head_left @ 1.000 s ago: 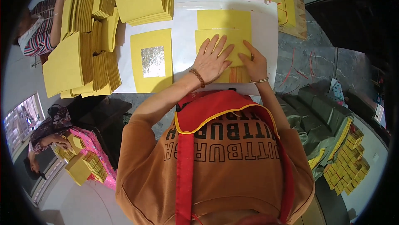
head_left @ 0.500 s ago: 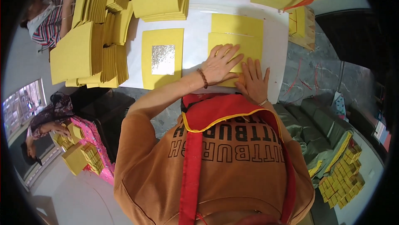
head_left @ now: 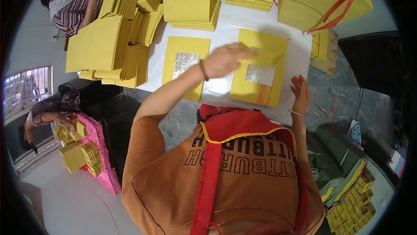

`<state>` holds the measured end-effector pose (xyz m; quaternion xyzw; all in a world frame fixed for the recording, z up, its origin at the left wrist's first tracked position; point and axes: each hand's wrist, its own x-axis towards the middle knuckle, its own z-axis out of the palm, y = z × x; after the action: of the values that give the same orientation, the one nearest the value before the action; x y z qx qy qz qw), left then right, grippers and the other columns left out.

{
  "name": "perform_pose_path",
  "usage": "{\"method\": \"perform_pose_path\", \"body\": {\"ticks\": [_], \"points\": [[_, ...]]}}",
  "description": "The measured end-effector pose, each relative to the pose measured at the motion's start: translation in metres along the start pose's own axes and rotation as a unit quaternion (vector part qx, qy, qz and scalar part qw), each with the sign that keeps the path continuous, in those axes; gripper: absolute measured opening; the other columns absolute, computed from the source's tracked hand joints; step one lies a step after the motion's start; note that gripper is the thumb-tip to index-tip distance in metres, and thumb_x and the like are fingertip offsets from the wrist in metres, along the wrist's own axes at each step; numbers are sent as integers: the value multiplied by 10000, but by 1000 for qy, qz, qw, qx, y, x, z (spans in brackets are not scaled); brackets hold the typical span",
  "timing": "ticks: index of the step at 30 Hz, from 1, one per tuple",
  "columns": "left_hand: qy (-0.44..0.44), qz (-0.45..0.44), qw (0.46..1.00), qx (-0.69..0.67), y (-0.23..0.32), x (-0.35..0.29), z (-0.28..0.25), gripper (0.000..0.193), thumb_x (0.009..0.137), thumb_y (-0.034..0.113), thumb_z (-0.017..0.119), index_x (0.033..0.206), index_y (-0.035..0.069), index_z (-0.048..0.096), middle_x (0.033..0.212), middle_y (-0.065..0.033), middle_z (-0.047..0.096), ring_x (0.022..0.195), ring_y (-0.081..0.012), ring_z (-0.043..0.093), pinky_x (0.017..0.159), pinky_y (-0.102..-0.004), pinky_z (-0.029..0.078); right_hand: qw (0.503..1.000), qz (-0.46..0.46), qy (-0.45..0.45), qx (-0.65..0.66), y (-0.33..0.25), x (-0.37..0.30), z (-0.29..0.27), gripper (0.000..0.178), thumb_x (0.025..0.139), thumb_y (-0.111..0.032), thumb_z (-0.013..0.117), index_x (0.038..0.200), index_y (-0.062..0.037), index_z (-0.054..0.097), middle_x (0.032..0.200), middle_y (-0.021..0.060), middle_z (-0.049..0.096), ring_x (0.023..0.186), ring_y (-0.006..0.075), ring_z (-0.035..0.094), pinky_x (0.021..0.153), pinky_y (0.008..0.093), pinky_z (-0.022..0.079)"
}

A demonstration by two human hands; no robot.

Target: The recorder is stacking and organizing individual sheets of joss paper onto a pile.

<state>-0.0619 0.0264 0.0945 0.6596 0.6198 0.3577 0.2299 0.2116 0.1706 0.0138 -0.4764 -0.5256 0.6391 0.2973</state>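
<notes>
Two yellow paper sheets lie on the white tabletop. The left yellow sheet [head_left: 173,48] carries a silver foil square [head_left: 185,63], partly covered by my left forearm. The right yellow sheet [head_left: 243,92] has a silver foil square [head_left: 260,76] and reddish-orange streaks near its lower edge. My left hand [head_left: 226,60] is over this right sheet, its fingers smeared by motion; a blurred yellow area beside the fingertips overlaps the foil's top, and whether the hand grips paper there is unclear. Off the sheet, near the table's right edge, my right hand [head_left: 300,91] is open, holding nothing.
Tall stacks of folded yellow paper [head_left: 97,44] crowd the left, with further piles [head_left: 191,7] at the back. A large yellow bundle with red ties [head_left: 321,5] stands back right. One person [head_left: 71,7] is far left; another [head_left: 52,109] is by a pink-covered table.
My hands have parted from the right sheet: the right hand moved right, off the paper. The left hand is moving over it, and a foil square and orange streaks now show. My view has shifted.
</notes>
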Motion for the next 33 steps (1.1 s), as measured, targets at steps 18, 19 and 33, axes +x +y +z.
{"method": "perform_pose_path", "body": {"ticks": [18,19,33], "points": [[10,-89,875,476,-166,-32,-116,680,730,39,571,1320,319,384,1293,-17,467,1109,-222,449,930,-404,325,998,27,-32,-53,26,-2,7,348,941,-289,430,1091,-15,583,966,56,623,915,135,566,827,268,414],[8,-90,876,475,-167,-31,-114,680,730,39,571,1320,319,384,1293,-17,467,1109,-222,449,930,-404,325,998,29,-31,-54,28,-2,7,348,941,-289,430,1091,-15,583,966,56,623,915,135,566,827,268,414],[-90,-169,872,450,-165,-36,-106,843,694,262,626,1400,326,172,1452,-101,198,1320,-307,204,1065,-479,182,997,-36,-53,-41,27,-1,8,249,886,-138,533,1095,-6,566,1002,62,605,960,137,548,859,286,424]]}}
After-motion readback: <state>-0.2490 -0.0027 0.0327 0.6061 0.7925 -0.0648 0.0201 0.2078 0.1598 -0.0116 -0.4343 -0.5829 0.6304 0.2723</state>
